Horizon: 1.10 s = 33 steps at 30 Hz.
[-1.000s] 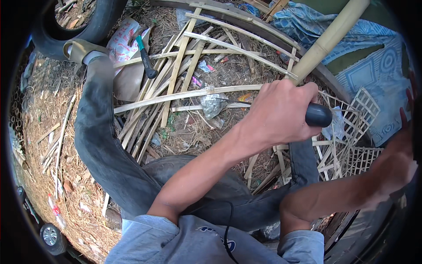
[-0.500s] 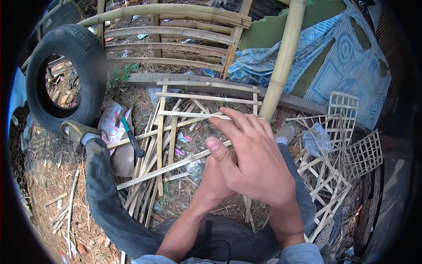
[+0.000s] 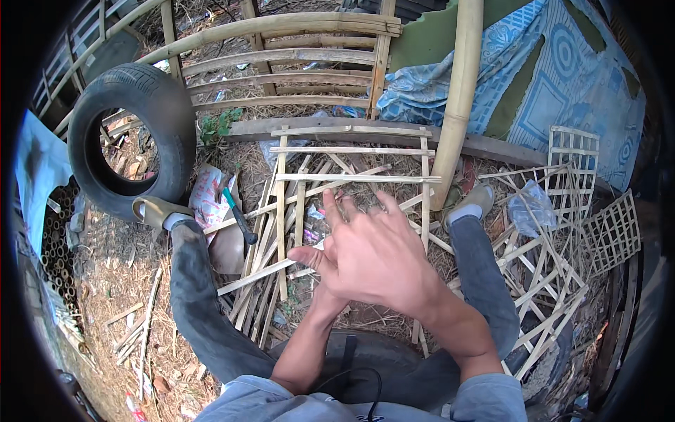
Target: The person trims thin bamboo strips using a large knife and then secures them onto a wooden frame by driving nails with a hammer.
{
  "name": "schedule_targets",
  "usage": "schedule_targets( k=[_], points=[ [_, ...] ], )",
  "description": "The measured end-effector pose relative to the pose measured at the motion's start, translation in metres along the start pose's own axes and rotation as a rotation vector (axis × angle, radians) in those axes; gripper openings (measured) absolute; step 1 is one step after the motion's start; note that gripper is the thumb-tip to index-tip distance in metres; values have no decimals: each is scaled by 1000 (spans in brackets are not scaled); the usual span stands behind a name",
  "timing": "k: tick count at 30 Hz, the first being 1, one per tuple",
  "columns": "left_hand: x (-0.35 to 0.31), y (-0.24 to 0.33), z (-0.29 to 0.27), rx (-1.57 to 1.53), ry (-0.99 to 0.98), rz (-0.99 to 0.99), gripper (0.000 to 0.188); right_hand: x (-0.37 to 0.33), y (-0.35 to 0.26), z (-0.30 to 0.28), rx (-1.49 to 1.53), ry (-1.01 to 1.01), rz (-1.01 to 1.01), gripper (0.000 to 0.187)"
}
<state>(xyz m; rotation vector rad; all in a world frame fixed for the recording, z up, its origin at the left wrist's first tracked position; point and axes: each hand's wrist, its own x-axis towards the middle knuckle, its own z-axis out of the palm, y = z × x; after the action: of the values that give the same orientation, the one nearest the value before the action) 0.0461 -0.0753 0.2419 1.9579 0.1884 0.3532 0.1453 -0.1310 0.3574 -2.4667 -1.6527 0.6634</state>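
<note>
My right hand (image 3: pixel 376 257) is held back up in front of me, with its thumb out to the left and its fingers stretched forward, apart. It holds nothing visible. Beneath it my left hand (image 3: pixel 325 299) shows only near the wrist; its fingers are hidden. Just beyond the fingertips lies a ladder-like frame of split bamboo strips (image 3: pixel 358 178), two uprights crossed by several slats. Under and left of this frame is a pile of loose bamboo strips (image 3: pixel 261 302). A green and black hand tool (image 3: pixel 239 214) lies left of the pile.
A tyre (image 3: pixel 176 151) stands at the left. A thick bamboo pole (image 3: pixel 460 91) rises beyond the frame, beside a blue patterned cloth (image 3: pixel 555 91). Woven bamboo lattices (image 3: pixel 612 232) and a plastic bag (image 3: pixel 532 209) lie at the right. A bamboo fence (image 3: pixel 295 56) runs behind.
The view has shifted, so the surroundings sit further right. My hands have drawn back from the bamboo frame, uncovering its right upright, and the right fingers are more spread.
</note>
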Motion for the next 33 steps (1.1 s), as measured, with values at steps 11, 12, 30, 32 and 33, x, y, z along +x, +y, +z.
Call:
schedule_targets(
  k=[11, 12, 30, 32, 33],
  points=[
    [4, -3, 0, 66, 110, 91, 44, -4, 7, 21, -14, 317, -294, 86],
    [2, -3, -10, 99, 123, 87, 44, -16, -4, -1, -45, 354, -357, 86],
    [-22, -47, -62, 26, -21, -161, 63, 13, 34, -9, -54, -7, 79, 64],
    [-18, -51, -59, 0, 124, -98, 54, 20, 38, -8, -60, -37, 80, 52],
    [-18, -49, -56, -2, 130, -91, 54, 19, 39, 0, -69, -34, 79, 52]
  ],
)
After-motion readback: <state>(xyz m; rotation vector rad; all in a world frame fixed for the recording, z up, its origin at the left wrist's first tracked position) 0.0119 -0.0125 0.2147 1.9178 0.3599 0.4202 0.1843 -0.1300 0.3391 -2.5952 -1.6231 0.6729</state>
